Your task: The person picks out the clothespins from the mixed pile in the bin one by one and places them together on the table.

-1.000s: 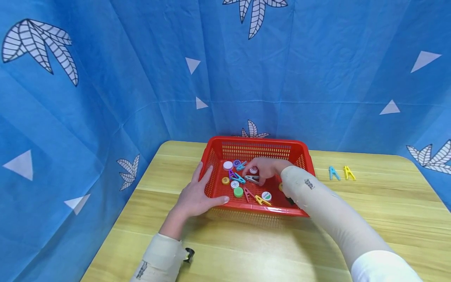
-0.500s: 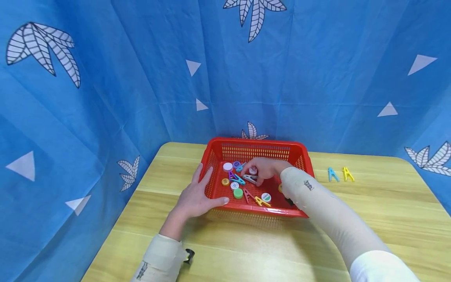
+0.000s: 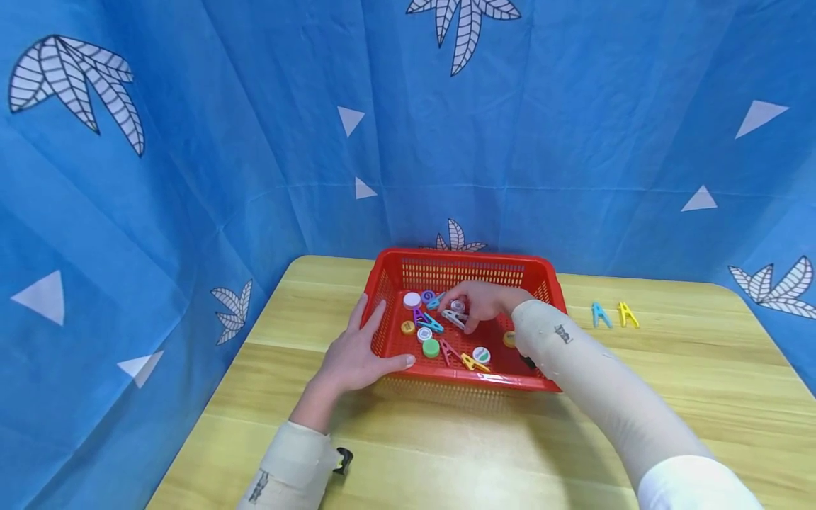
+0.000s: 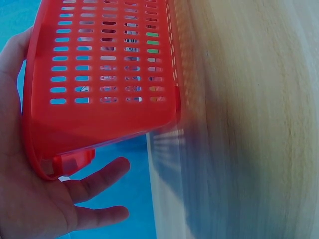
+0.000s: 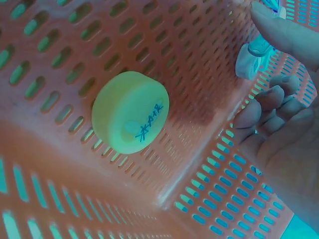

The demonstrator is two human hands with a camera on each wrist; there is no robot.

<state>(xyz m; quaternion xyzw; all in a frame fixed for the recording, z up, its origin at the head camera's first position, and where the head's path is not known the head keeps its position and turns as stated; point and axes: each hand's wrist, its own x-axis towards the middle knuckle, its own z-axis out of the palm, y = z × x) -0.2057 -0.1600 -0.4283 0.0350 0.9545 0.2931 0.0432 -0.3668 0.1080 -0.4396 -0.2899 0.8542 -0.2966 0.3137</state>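
My left hand (image 3: 353,358) rests on the near left corner of a red plastic basket (image 3: 468,258). Its fingers are straight and spread along the left rim, and the thumb lies over the front rim. In the left wrist view two straight fingers (image 4: 102,181) stick out past the basket end (image 4: 104,119). Inside the basket, my right hand (image 3: 479,303) pinches a grey clothespin (image 3: 455,319) between thumb and forefinger. The right wrist view shows its other fingers (image 5: 269,102) curled, with a white bottle cap (image 5: 247,64) close by; the forefinger is hidden there.
Several loose caps, including a green one (image 3: 431,348) and a yellow one (image 5: 130,112), lie in the basket with red (image 3: 449,351), yellow (image 3: 472,363) and purple clothespins (image 3: 418,316). On the table right of the basket lie a blue clothespin (image 3: 601,315) and a yellow clothespin (image 3: 627,314).
The grey clothespin has turned and shifted slightly toward the back under my right hand. My left hand and the basket stay where they were.
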